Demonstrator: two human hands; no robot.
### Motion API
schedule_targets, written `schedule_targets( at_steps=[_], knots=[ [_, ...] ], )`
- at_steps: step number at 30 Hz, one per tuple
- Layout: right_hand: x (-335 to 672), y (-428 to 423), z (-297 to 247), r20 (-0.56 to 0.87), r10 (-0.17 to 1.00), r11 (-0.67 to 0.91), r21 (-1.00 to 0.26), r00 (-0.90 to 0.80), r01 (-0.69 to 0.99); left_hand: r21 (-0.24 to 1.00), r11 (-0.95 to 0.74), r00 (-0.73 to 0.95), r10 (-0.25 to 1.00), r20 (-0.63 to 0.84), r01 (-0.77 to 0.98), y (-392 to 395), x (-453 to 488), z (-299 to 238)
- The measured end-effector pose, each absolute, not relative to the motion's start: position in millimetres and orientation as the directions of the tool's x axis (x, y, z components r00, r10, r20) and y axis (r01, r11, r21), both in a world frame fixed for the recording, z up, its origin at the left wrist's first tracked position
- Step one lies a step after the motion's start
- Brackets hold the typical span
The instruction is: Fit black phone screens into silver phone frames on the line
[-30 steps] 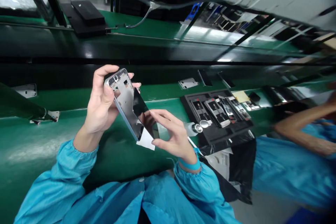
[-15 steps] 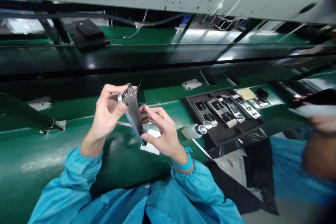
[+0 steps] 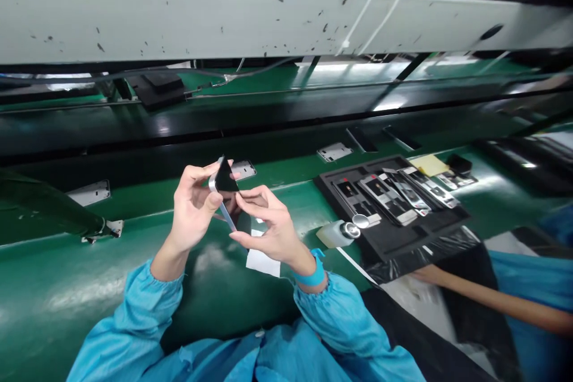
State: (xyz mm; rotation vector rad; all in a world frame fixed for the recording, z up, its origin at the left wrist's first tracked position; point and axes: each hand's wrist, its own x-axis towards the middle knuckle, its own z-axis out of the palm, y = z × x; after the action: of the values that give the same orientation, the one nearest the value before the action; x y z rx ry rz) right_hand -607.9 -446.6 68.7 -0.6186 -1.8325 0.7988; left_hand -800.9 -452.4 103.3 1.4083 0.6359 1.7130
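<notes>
My left hand [image 3: 193, 210] is closed around the upper left edge of a phone [image 3: 227, 182], its thumb on the pale metal side frame. The phone is tilted above the bench, with a glossy black face showing. My right hand [image 3: 269, 219] grips the lower right part of the phone between thumb and fingers. A blue wristband [image 3: 313, 271] circles my right wrist. Beneath my right hand a white paper [image 3: 263, 262] lies on the green bench. The inside of the phone is hidden from view.
Right of my hands stand a bottle with a metal cap [image 3: 336, 234] and a black foam tray [image 3: 380, 236] bearing several phone parts. Pale phone housings [image 3: 334, 151] lie along the bench. A green post [image 3: 49, 203] slants at left. A co-worker's arm [image 3: 496, 298] extends at right.
The phone's grey inner side with cut-outs showed before; a glossy black face shows now. Both hands still hold it. My view has tilted up, and a co-worker's forearm now reaches in at right.
</notes>
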Motion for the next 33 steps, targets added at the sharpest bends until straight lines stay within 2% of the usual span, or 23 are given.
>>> schedule_targets(
  at_steps=[3, 5, 7, 10, 13, 16, 19, 21, 23, 28, 30, 33],
  knots=[
    [-610, -446, 64, 0.567, 0.757, 0.616, -0.786, -0.325, 0.063, 0.783, -0.616, -0.103, 0.788, 0.607, -0.090, -449, -807, 98],
    [-614, -447, 58, 0.554, 0.780, 0.595, -0.800, -0.291, 0.072, 0.776, -0.625, -0.076, 0.780, 0.621, -0.086, -447, -807, 96],
    [-621, -452, 50, 0.562, 0.785, 0.602, -0.791, -0.262, 0.107, 0.803, -0.555, -0.032, 0.826, 0.562, -0.220, -447, -800, 97],
    [-631, -462, 41, 0.587, 0.770, 0.638, -0.717, -0.252, 0.280, 0.812, -0.394, -0.099, 0.915, 0.392, -0.431, -450, -785, 103],
    [-631, -466, 49, 0.589, 0.782, 0.615, -0.681, -0.203, 0.397, 0.808, -0.291, -0.111, 0.955, 0.273, -0.513, -454, -778, 107],
    [-621, -459, 73, 0.500, 0.845, 0.533, -0.809, -0.189, 0.248, 0.845, -0.236, -0.015, 0.965, 0.261, -0.480, -457, -777, 107],
    [-610, -448, 93, 0.236, 0.909, 0.263, -0.964, -0.344, 0.035, 0.881, -0.150, 0.115, 0.968, 0.224, -0.449, -460, -775, 104],
    [-605, -445, 99, 0.118, 0.917, 0.109, -0.993, -0.382, -0.045, 0.887, -0.073, 0.209, 0.960, 0.186, -0.456, -463, -771, 103],
    [-602, -447, 101, 0.106, 0.925, 0.079, -0.993, -0.365, -0.089, 0.893, -0.036, 0.268, 0.948, 0.173, -0.449, -467, -767, 103],
    [-595, -461, 111, 0.157, 0.906, 0.129, -0.987, -0.392, -0.096, 0.919, -0.068, 0.243, 0.954, 0.174, -0.388, -479, -761, 108],
    [-594, -461, 116, 0.174, 0.892, 0.149, -0.985, -0.417, -0.093, 0.939, -0.178, 0.129, 0.966, 0.224, -0.295, -482, -760, 107],
    [-597, -454, 115, 0.200, 0.884, 0.184, -0.980, -0.422, -0.079, 0.916, -0.393, -0.050, 0.919, 0.390, -0.078, -478, -761, 104]
  ],
)
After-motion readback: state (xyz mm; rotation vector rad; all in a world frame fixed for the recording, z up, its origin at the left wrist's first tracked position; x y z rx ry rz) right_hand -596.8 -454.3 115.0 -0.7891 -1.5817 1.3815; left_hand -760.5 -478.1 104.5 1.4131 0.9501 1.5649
